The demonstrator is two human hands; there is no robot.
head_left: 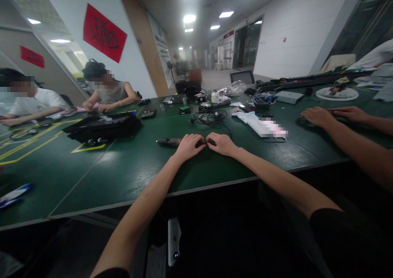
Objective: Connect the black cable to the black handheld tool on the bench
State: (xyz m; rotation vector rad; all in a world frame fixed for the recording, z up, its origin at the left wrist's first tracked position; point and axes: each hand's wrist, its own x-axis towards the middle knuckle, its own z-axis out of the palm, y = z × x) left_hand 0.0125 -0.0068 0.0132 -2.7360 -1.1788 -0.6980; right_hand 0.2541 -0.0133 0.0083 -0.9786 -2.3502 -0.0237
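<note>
Both my hands rest on the dark green table (129,175), close together near its middle. My left hand (189,145) is curled, its fingers closed on a small dark part that I cannot make out. Just left of it lies a dark cylindrical tool (168,142) on the table, touching or nearly touching that hand. My right hand (221,143) is also curled, its fingertips pinching the same small dark thing where the two hands meet. A black cable (211,119) lies coiled just beyond my hands.
A black bag (102,127) lies at the left. Two people sit at the far left side. Another person's hands (333,115) rest on the table at the right. Boxes, cables and a white round fan grille (337,93) crowd the far side. A white packet (264,126) lies right of centre.
</note>
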